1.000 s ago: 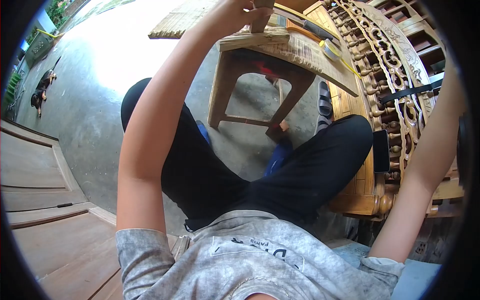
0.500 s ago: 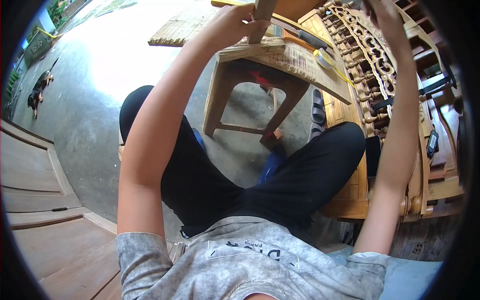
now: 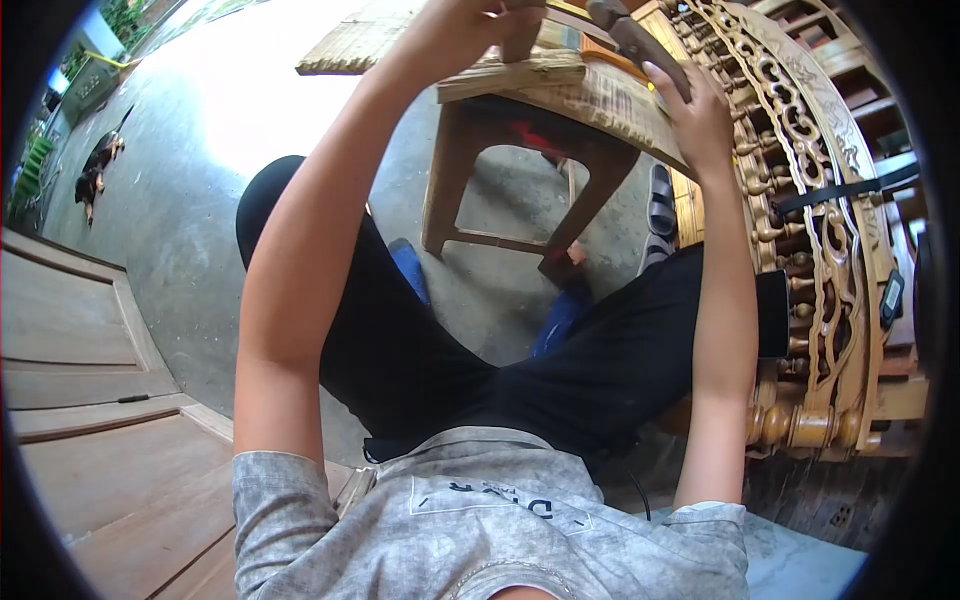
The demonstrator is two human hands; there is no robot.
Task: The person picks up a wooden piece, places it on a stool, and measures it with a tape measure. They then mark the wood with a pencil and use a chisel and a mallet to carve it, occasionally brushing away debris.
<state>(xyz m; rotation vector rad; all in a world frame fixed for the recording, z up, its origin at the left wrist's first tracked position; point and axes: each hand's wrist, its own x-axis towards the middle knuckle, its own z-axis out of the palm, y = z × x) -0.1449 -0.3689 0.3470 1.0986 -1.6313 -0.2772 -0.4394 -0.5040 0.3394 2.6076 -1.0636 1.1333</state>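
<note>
My left hand [image 3: 480, 35] is closed around an upright wooden piece [image 3: 520, 38] at the top edge of the view. That piece stands by a short wooden block [image 3: 515, 75] lying on a rough plank [image 3: 620, 105]. Under the plank is a dark stool [image 3: 540, 150]. My right hand [image 3: 695, 115] grips a brown, club-like wooden tool [image 3: 640, 45], tilted with its far end up and to the left. The tool's tip is close to the upright piece, apart from it in this view.
Right of the plank stands a carved wooden bench [image 3: 770, 130] with turned spindles. Sandals [image 3: 660, 215] lie on the floor beside the stool. A dog [image 3: 100, 170] lies far left, and wooden panels [image 3: 90, 330] are at the near left.
My right hand has come down and left from its raised place on the right, bringing the tool over the plank. My left hand still holds the upright piece, slightly higher in view.
</note>
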